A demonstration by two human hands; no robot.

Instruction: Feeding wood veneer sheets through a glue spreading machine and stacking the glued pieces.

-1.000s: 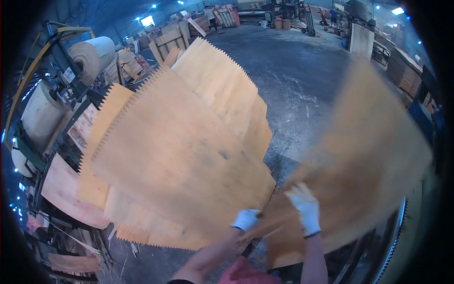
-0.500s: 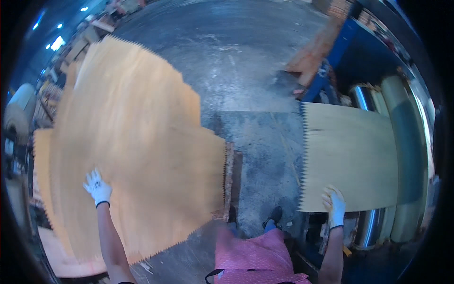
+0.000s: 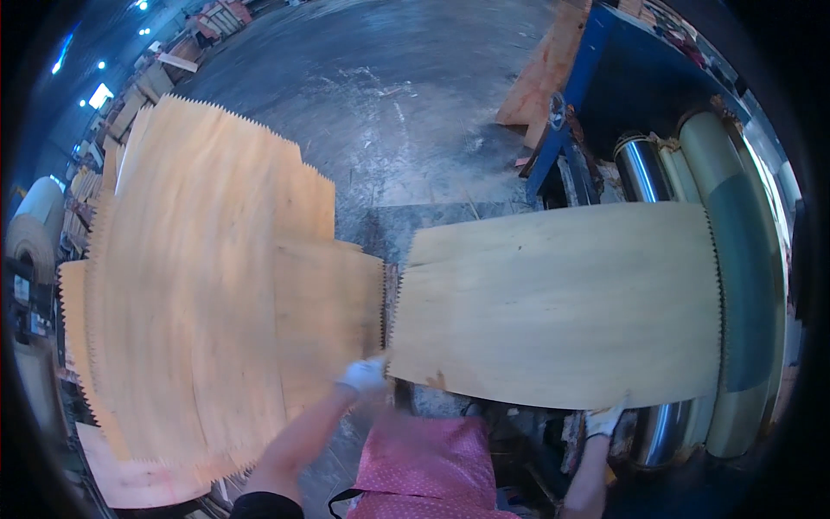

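1. The fingers of the gloved left hand (image 3: 363,374) are blurred; they are seen at the near-left corner of a thin wooden sheet (image 3: 553,303), but whether they are closed on it cannot be made out.
2. The gloved right hand (image 3: 603,420) is placed at the sheet's near edge, toward its right end; its fingers are partly hidden there, so their grip cannot be judged.
3. The sheet is spread between the stack and the rollers, its toothed left edge just beside the stack.
4. The steel roller (image 3: 641,169) is partly covered by the sheet, whose toothed right edge is seen across the greenish roller (image 3: 743,277).
5. To the left, toothed sheets are piled unevenly in a stack (image 3: 199,277).
6. A pink apron (image 3: 432,458) is worn below.
7. Beyond the rollers, a blue frame (image 3: 635,69) is seen.
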